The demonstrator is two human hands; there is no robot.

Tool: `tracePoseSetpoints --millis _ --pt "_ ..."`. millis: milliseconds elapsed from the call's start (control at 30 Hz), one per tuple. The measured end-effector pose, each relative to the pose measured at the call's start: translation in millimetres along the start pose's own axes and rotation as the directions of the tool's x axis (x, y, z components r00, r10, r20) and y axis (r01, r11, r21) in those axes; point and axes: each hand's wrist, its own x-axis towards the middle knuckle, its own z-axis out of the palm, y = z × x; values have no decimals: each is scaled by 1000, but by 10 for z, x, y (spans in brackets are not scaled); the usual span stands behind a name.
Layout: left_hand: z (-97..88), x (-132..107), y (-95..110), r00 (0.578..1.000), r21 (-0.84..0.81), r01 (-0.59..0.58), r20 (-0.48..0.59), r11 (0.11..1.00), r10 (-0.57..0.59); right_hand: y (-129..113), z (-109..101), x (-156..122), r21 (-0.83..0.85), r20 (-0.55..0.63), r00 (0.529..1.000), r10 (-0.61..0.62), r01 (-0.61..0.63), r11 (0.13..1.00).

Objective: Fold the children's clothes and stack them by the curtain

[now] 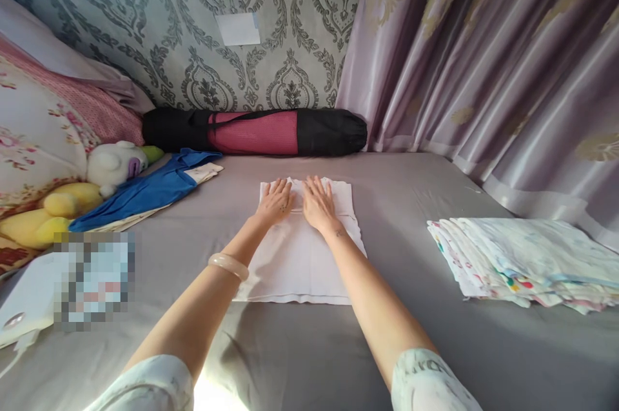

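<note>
A white piece of cloth [300, 269], perhaps a garment, lies flat on the grey bed sheet [406, 346] in front of me. Its far end looks folded over into a narrow band. My left hand [276, 201] rests palm down on the far left part of the cloth, fingers stretched out. Beside it, my right hand [318, 203] presses flat on the far right part, its fingers also extended. A small gap separates the two hands. The palms hide some of the cloth's folded band. A pale bangle [229, 266] circles my left forearm.
To the right lies a stack of folded patterned cloths [527, 262]. A black and red rolled bag [254, 131] lies along the wall. At left are blue cloth [145, 195], plush toys [113, 162], a white device with a cable [36, 288] and a blurred-out item [99, 279]. Curtains [459, 43] hang right.
</note>
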Motion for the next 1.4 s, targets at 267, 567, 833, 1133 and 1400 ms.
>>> tracePoseSetpoints --millis 267,567,833,1133,1400 --pt "176 -55 65 997 -48 -4 79 999 8 -19 178 -74 -12 174 983 53 -51 999" --pt "87 -12 49 990 -84 10 142 996 2 -21 139 -51 -4 189 980 66 -66 998" --pt "135 -35 -107 984 43 180 -7 983 -180 78 183 -36 -74 60 964 259 -254 964" --pt "152 -33 -102 975 113 207 55 972 -215 81 204 -53 -107 73 956 283 -275 956" --pt "96 57 -222 969 -14 202 147 979 -198 98 33 32 -69 281 907 313 -306 950"
